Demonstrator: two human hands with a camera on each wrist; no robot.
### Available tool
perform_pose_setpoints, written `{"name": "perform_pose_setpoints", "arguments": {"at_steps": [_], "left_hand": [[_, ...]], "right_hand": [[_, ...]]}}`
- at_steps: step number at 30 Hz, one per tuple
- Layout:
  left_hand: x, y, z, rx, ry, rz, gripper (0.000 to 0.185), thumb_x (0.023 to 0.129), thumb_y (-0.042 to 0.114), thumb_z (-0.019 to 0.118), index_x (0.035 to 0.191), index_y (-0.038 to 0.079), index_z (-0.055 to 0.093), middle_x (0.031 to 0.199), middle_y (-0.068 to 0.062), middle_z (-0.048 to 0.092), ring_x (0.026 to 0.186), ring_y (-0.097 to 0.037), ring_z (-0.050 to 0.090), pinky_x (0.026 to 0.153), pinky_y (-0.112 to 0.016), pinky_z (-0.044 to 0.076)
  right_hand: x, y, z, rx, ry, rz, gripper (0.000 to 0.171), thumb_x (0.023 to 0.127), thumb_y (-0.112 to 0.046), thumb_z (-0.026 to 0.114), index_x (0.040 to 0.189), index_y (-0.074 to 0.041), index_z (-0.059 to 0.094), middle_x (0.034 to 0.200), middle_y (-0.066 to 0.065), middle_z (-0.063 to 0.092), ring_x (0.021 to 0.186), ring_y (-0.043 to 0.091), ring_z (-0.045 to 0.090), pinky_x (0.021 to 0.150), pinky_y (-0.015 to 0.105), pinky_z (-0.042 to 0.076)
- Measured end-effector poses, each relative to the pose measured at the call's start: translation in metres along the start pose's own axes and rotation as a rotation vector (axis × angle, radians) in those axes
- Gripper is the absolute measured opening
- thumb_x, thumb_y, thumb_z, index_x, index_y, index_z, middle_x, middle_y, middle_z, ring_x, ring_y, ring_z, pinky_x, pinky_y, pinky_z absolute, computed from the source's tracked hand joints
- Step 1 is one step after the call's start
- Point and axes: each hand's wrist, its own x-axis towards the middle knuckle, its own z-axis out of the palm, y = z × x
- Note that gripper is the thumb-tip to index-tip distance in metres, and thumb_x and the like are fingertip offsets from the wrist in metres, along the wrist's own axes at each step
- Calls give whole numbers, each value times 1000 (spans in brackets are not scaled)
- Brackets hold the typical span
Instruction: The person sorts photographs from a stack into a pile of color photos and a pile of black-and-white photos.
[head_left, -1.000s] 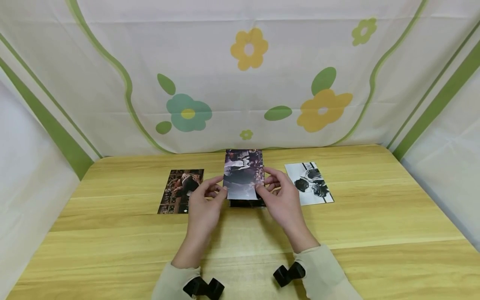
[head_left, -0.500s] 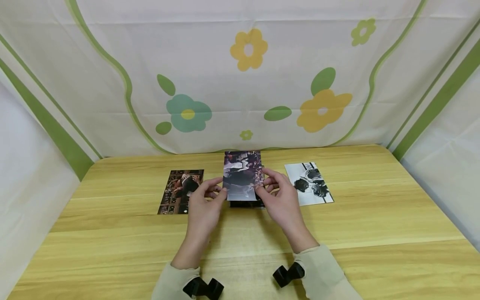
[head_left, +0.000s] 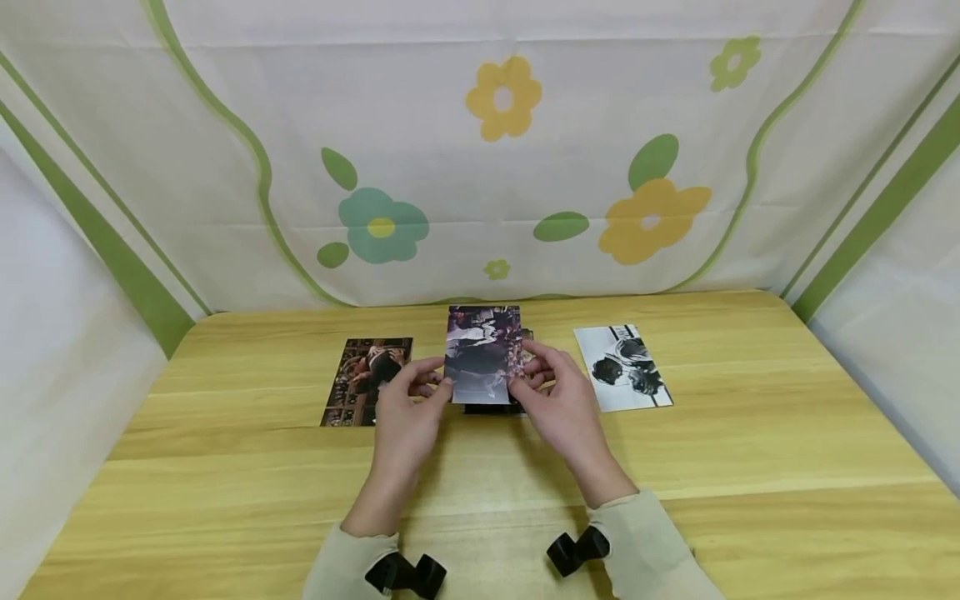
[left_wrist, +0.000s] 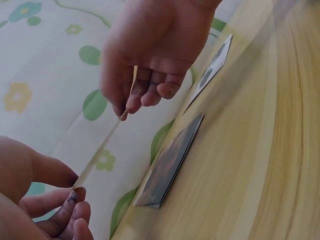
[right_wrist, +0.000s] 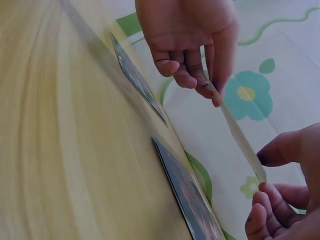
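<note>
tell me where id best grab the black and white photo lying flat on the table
Probably by its near right corner, coming in low from the right: the black and white photo lies flat on the table with that side open, while the right hand crowds its left edge.

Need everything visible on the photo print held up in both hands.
The dark, purplish glossy photo print is a thin rectangular card in portrait format, held clear of the wooden table. The left hand pinches its left edge, the right hand its right edge. Its picture is too blurred to read. A dark stack of photos lies beneath.
</note>
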Motion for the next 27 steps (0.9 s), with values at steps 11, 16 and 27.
{"name": "perform_pose_setpoints", "arguments": {"at_steps": [11, 16, 27], "left_hand": [[10, -11, -40, 62, 27, -80, 35, 102, 4, 67, 136, 7, 72, 120, -13, 71, 103, -18, 63, 76, -17, 52], [17, -17, -68, 163, 38, -98, 38, 103, 6, 64, 140, 5, 68, 126, -16, 68, 108, -21, 61, 77, -15, 49], [26, -29, -115, 227, 99, -167, 39, 103, 8, 64, 141, 5, 68, 118, -9, 67, 93, -7, 57, 70, -19, 48]], "right_hand": [[-5, -8, 40, 4, -135, -92, 68, 89, -3, 78, 153, -1, 55, 117, 10, 65, 95, 16, 62, 95, 33, 59], [-6, -20, 66, -34, -226, -95, 74, 90, -7, 78, 159, -4, 49, 119, 4, 65, 91, 13, 59, 99, 39, 55], [-6, -41, 109, -24, -334, -53, 74, 91, -11, 75, 160, -6, 48, 120, 3, 60, 91, 11, 55, 81, 26, 48]]}}
